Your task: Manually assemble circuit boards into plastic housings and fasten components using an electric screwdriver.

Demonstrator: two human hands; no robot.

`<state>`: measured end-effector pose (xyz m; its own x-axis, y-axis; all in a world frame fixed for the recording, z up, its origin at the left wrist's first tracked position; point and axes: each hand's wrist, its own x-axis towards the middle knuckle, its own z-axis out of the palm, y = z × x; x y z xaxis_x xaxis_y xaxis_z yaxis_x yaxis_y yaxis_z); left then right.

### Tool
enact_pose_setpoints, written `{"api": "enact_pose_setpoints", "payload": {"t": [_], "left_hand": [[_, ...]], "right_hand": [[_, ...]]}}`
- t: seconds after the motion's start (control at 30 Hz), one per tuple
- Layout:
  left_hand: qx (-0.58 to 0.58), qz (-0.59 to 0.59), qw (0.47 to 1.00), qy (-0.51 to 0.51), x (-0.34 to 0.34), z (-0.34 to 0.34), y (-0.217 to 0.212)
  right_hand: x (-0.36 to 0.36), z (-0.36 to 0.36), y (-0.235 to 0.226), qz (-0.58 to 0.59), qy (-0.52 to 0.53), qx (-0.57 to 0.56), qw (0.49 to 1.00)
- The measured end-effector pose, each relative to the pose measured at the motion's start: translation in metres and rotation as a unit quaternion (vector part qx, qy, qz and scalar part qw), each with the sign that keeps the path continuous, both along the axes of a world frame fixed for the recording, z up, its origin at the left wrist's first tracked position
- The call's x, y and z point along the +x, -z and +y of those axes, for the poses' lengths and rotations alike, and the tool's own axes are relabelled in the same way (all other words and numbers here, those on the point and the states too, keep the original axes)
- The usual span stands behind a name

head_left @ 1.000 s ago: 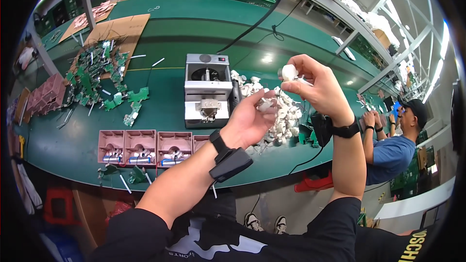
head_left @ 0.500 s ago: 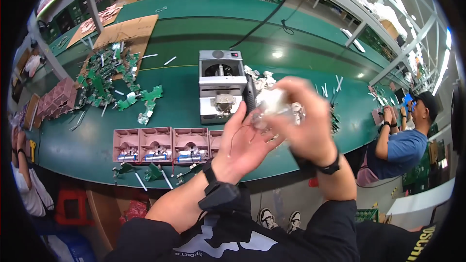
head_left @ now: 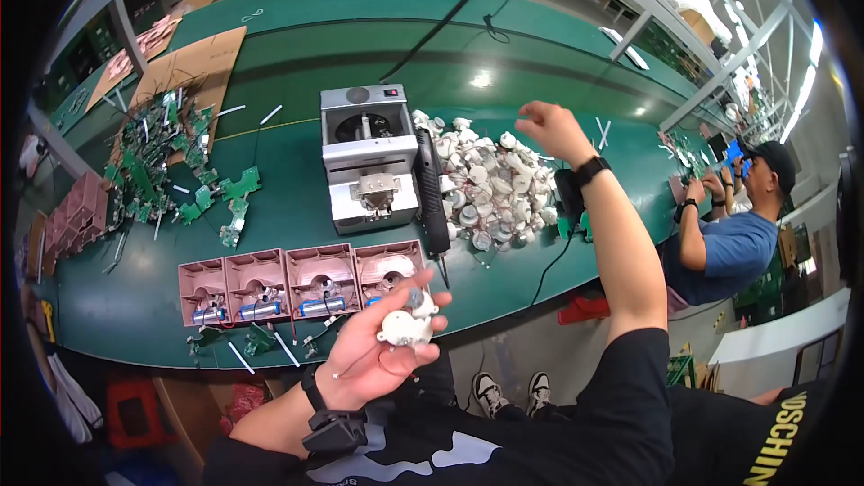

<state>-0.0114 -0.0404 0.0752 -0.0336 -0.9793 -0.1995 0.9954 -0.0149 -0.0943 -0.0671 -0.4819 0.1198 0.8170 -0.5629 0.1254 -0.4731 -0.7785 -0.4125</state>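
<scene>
My left hand (head_left: 373,351) is palm up near the table's front edge, fingers loosely curled around small white round plastic parts (head_left: 407,328) with a greyish piece and thin wires. Above the far right side of a pile of similar white wired parts (head_left: 490,182), my right hand (head_left: 555,133) is bent down at the wrist. Its fingers are partly curled and apart, with nothing visible in them. Just left of the left hand's fingers stands a row of pink open housings (head_left: 286,263), with blue cylinders and wires inside.
A grey bench machine (head_left: 369,162) stands mid-table, a black-handled tool (head_left: 430,193) on its right side. Green circuit boards (head_left: 148,162) are heaped at the left. Loose white strips lie around. A black cable (head_left: 544,274) crosses the front edge. Another person (head_left: 733,234) works at right.
My right hand has left my left hand and moved up and right over the pile. My left hand has lowered toward me, keeping the white parts. The whole view has shifted.
</scene>
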Motion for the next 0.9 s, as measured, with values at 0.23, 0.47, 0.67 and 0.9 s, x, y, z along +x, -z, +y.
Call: {"api": "enact_pose_setpoints", "payload": {"t": [0.23,0.47,0.67,0.9], "left_hand": [[0.040,-0.050,0.998,-0.015,0.003,0.045,-0.001],[-0.062,-0.012,0.998,-0.004,0.024,0.067,0.026],[0.025,-0.100,0.995,0.015,0.024,0.065,0.017],[0.034,-0.149,0.987,0.039,0.019,0.070,0.009]], "right_hand": [[0.030,-0.063,0.092,0.217,0.021,-0.072,0.973],[0.018,-0.046,0.052,-0.165,0.072,0.154,0.971],[-0.003,0.021,-0.015,-0.392,-0.010,0.325,0.861],[-0.017,0.062,-0.021,-0.294,-0.022,0.380,0.877]]}}
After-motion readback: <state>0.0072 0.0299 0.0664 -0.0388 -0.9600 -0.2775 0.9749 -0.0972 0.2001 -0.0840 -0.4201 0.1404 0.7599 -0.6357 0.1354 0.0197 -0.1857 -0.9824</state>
